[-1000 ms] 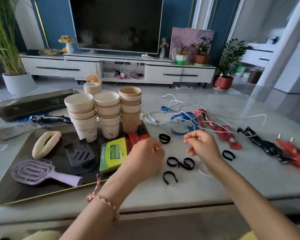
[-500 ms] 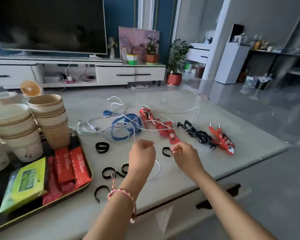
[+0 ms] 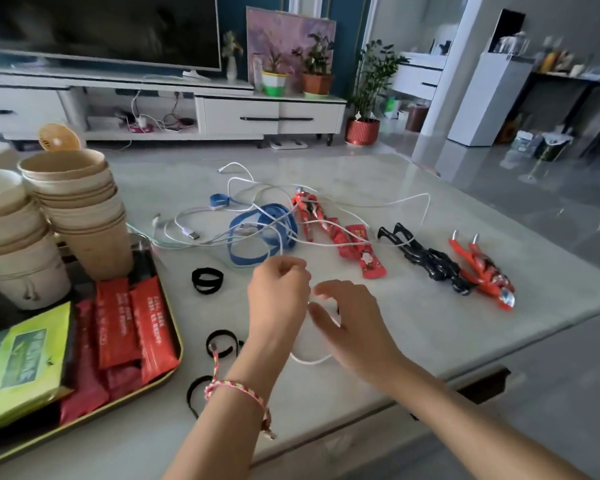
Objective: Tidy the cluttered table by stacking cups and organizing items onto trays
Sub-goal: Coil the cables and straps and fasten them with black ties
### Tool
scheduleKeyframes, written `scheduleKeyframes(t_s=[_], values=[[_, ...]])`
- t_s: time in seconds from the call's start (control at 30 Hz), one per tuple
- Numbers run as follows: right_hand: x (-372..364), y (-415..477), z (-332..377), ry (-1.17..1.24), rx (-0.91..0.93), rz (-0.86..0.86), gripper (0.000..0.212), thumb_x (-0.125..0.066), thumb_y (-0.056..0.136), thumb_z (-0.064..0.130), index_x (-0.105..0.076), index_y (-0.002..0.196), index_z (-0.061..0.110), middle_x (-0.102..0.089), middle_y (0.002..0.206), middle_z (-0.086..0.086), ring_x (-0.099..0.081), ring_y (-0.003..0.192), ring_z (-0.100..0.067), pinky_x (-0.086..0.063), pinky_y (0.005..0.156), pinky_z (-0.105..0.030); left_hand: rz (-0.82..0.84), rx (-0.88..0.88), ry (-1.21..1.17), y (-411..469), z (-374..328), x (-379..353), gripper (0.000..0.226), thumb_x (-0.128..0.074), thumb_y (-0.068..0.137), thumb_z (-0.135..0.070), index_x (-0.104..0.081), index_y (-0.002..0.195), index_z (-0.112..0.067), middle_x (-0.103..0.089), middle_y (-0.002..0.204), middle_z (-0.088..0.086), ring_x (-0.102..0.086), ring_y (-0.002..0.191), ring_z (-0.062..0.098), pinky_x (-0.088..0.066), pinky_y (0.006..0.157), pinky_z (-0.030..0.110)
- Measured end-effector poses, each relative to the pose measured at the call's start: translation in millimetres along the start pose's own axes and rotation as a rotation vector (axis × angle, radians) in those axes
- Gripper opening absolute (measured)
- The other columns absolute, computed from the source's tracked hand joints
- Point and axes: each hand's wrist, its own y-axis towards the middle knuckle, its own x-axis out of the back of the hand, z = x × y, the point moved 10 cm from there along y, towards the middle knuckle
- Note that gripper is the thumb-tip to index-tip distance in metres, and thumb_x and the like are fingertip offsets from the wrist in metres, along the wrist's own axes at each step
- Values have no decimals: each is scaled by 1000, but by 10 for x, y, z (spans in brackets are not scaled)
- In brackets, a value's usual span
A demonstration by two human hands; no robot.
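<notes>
1. Left hand [image 3: 279,296] pinches the white cable [image 3: 309,361], looped on the table [image 3: 430,323] beneath both hands; right hand [image 3: 347,320] has its fingers spread, holding nothing.
2. Risk: pulling may snag the cord tangle [image 3: 257,223]; that could drag the red toy figure [image 3: 309,211].

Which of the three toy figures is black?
The middle figure, lying between the cable-tangled red figure and the rightmost red figure. It alone is black.

Glossy table [image 3: 413,341], tray [image 3: 84,432] at left, tangled cables [image 3: 191,233], black loops [image 3: 207,280], toy figures [image 3: 430,261]
</notes>
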Motion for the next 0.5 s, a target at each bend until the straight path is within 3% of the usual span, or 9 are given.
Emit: scheduleKeyframes(t_s=[0.13,0.27,0.33,0.4,0.5], values=[[-150,299,170,-124,27,33,27,-52,91,23,-54,116,14,-59,115,-3,-49,110,-24,-33,90,-32,-66,-10,49,32,60,189,21,-44,83,-4,-60,88,-16,-66,98,8,-61,93,26,-48,84,35],[-266,498,164,-85,16,154,53,-53,91,24,-33,136,4,-64,111,-12,-54,106,-31,-39,93,-41,-56,36,21,125,101,293,17,-47,88,-11,-55,73,-14,-61,79,5,-57,79,22,-47,74,35],[-343,529,150,56,-47,202,65,-55,89,24,-23,142,3,-68,90,0,-57,91,-24,-42,91,-39,-64,56,12,163,113,335,19,-48,89,-13,-54,71,-16,-60,78,5,-55,78,23,-50,80,40],[-420,568,71,265,-194,209,67,-55,86,20,-23,141,3,-57,66,12,-51,75,-15,-42,82,-34,-60,65,32,164,139,334,19,-47,90,-15,-54,73,-18,-59,82,4,-54,81,22,-49,86,43],[-481,610,7,453,-333,176,55,-56,86,19,-37,136,7,-62,77,3,-57,83,-16,-43,81,-31,-36,67,54,133,174,297,20,-45,93,-18,-54,75,-21,-60,84,1,-56,88,21,-47,88,40]])
